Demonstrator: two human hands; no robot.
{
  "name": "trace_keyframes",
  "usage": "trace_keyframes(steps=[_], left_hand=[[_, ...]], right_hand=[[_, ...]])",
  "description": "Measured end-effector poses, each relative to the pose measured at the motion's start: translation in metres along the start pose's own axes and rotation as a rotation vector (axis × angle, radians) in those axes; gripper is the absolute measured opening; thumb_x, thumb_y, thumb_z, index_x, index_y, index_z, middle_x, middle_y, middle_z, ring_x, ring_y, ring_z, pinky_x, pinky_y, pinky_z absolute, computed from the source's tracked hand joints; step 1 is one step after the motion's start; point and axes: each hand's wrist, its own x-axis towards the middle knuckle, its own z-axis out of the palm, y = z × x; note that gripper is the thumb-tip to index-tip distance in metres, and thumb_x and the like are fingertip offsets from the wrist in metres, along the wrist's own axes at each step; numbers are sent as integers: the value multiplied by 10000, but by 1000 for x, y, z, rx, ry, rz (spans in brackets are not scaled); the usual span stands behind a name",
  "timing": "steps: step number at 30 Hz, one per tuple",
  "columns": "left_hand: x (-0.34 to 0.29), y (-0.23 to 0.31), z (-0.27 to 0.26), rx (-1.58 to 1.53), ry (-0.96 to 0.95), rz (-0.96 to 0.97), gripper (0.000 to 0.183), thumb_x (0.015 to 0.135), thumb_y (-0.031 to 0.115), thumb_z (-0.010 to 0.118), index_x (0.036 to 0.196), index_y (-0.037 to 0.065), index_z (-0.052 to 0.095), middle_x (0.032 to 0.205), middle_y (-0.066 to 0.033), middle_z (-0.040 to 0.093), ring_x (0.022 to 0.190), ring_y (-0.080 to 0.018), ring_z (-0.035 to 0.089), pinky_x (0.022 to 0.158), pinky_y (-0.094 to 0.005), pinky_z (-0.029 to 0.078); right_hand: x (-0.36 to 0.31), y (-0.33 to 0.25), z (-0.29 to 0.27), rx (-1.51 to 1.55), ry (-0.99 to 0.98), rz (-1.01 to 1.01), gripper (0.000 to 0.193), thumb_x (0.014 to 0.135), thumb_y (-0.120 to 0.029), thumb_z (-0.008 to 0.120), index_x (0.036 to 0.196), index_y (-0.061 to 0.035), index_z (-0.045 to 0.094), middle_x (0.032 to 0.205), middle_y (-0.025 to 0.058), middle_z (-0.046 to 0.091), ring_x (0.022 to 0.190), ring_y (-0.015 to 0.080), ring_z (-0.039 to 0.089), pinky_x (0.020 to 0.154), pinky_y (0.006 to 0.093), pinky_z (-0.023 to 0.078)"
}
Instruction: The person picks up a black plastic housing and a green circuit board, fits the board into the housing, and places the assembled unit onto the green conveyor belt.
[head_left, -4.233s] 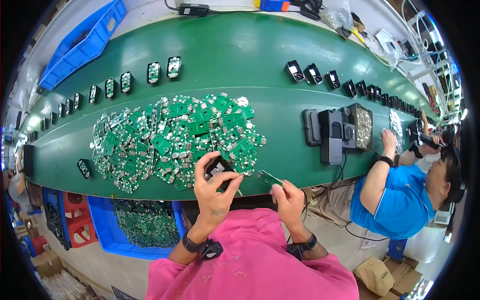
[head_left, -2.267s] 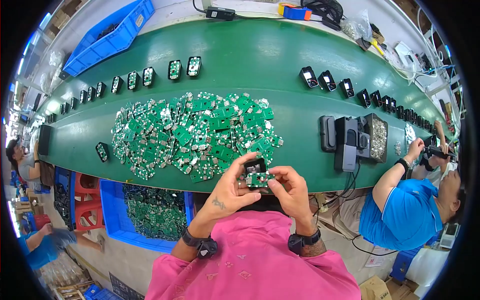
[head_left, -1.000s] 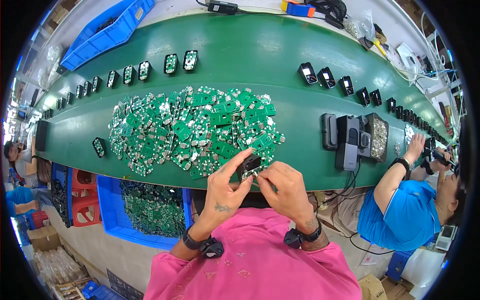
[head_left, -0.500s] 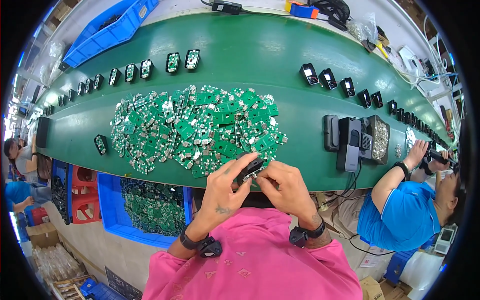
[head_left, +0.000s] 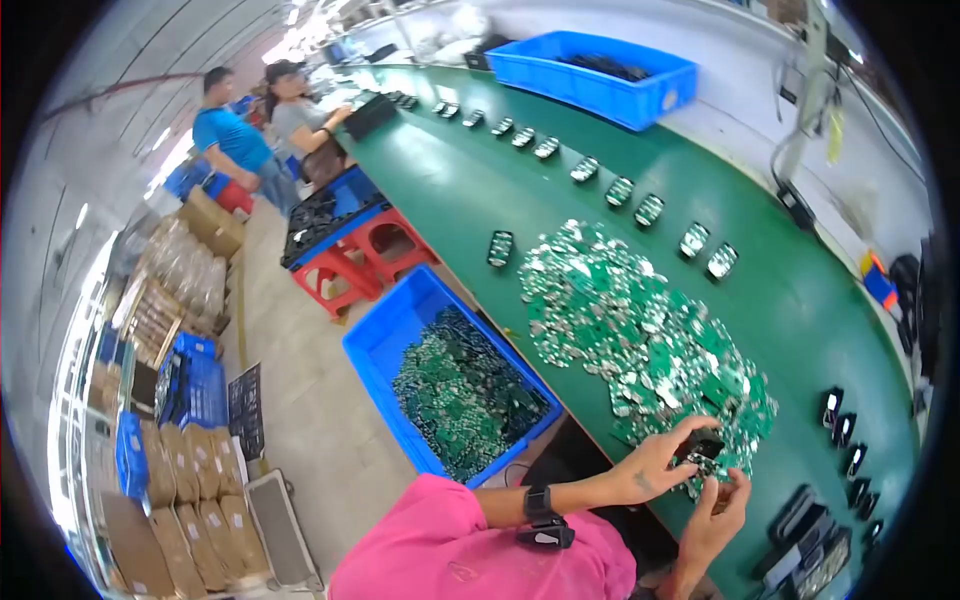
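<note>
Head view: small black case (head_left: 707,443) is clamped in the left hand (head_left: 647,472) by the board pile (head_left: 640,325); right hand's (head_left: 714,520) grip can't be told. Probably light, stiff, best held by its sides.

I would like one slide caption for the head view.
Left hand holding a black case, right hand close by, near heaped green circuit boards.

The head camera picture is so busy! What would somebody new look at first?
Probably the big, glittering heap of green circuit boards, spread over the green table. Next might be the bright blue bin beside the table, with more boards inside. Near the heap's lower end, the left hand holds a small black case, with the right hand close by.
</note>
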Motion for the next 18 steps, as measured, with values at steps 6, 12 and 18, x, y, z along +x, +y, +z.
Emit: trace_keyframes(steps=[6,12,18], left_hand=[[-4,2,-25,47,-220,-149,704,755,-7,680,1423,81,474,1056,-68,643,943,-130,601,850,-291,505],[6,3,-22,-22,-221,-153,697,783,-37,695,1431,87,471,1124,-103,663,1040,-151,632,918,-323,524],[3,15,-27,123,-271,-82,666,795,-32,693,1412,98,478,1085,-113,676,958,-148,648,795,-327,544]], right_hand=[[17,30,0,348,-245,165,102,994,-99,566,960,-2,561,778,21,568,598,54,488,528,211,383],[3,2,24,532,52,47,173,1002,-141,571,871,-28,570,687,-19,534,569,31,458,501,196,334],[17,30,-4,600,-219,197,244,979,-152,615,771,-31,576,583,-15,515,468,35,423,426,202,293]])
